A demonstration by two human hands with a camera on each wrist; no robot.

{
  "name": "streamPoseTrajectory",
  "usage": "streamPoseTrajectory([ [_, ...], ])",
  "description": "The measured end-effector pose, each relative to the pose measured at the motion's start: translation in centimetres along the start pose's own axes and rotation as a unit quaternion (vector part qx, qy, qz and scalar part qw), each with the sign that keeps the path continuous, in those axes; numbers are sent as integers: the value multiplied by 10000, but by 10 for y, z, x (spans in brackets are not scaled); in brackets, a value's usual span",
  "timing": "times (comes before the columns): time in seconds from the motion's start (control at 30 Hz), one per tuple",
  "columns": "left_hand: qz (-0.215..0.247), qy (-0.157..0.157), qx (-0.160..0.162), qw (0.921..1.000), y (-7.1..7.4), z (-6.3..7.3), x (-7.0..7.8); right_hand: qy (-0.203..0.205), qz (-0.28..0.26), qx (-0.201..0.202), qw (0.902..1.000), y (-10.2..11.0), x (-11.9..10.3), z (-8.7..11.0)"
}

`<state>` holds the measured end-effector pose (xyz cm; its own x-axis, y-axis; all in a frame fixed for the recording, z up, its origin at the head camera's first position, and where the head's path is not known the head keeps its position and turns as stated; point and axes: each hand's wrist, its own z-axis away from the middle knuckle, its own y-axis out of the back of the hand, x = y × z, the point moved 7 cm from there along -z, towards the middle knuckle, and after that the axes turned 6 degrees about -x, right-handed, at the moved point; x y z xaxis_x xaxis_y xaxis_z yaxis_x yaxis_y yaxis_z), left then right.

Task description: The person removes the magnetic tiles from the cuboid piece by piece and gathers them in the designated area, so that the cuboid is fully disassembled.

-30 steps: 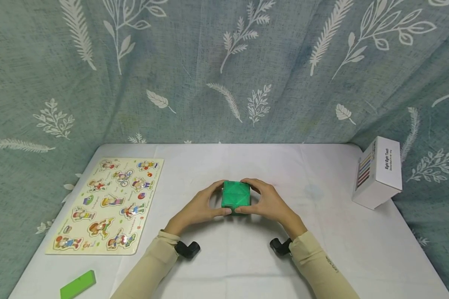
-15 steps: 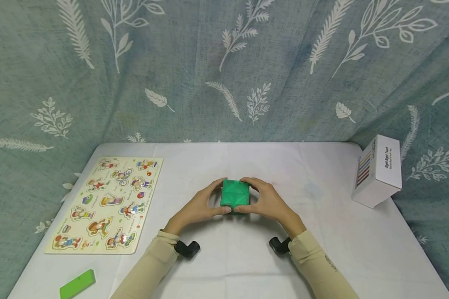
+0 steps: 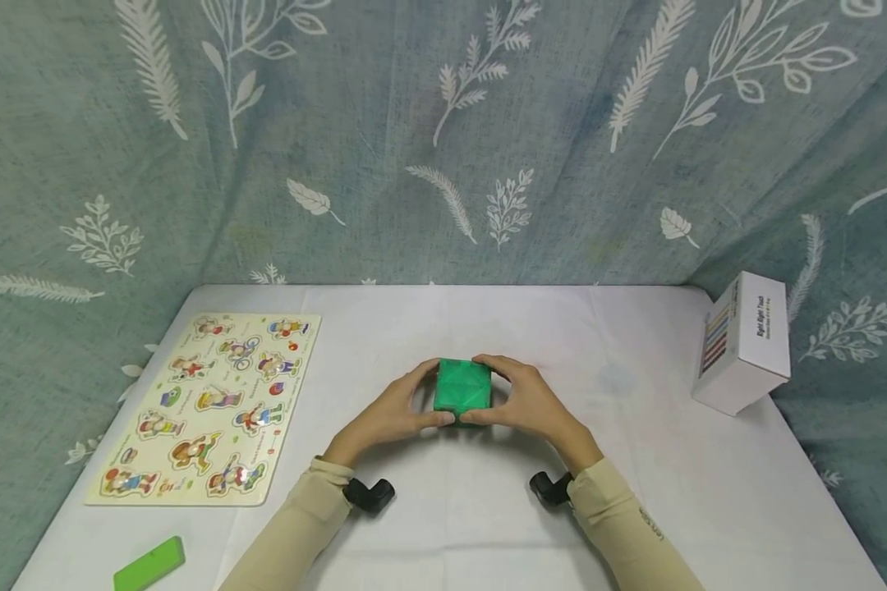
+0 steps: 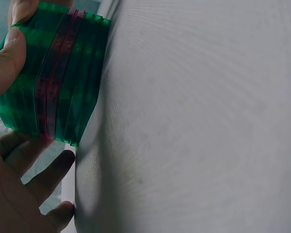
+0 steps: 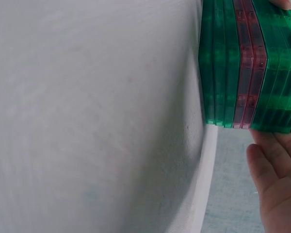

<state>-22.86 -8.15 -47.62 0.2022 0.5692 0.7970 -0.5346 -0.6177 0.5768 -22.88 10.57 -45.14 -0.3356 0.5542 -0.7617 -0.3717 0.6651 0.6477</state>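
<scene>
Green tile stack [image 3: 462,385] between both hands [image 3: 395,412] [image 3: 526,404]

Square stack [image 3: 463,386] of translucent green tiles, layers closely aligned. Two adjacent reddish-pink tiles [image 5: 249,63] form a band between green layers. Top face green, level, marked with diagonal lines. Stack sits flat on the table [image 3: 488,517], near its middle, one side edge gripped by the left hand [image 3: 395,410], the opposite by the right hand [image 3: 530,402].
</scene>
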Motion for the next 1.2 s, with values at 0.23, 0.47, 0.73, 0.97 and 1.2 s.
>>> streamPoseTrajectory([
  [0.23,-62,32,59,10000,-2,2,-1,6,14,42,10000,0,-1,1],
  [0.47,-33,-92,10,10000,-6,2,-1,110,174,96,9997,2,-3,3],
  [0.73,95,-270,142,9995,-3,-1,-2,-58,-90,105,9999,4,-1,-2],
  [0.97,16,-164,32,9999,-2,-1,-3,-153,-555,21,9983,4,0,-1],
  [1.2,39,-128,44,9999,-2,-1,-2,-69,-605,36,9981,3,1,-1],
])
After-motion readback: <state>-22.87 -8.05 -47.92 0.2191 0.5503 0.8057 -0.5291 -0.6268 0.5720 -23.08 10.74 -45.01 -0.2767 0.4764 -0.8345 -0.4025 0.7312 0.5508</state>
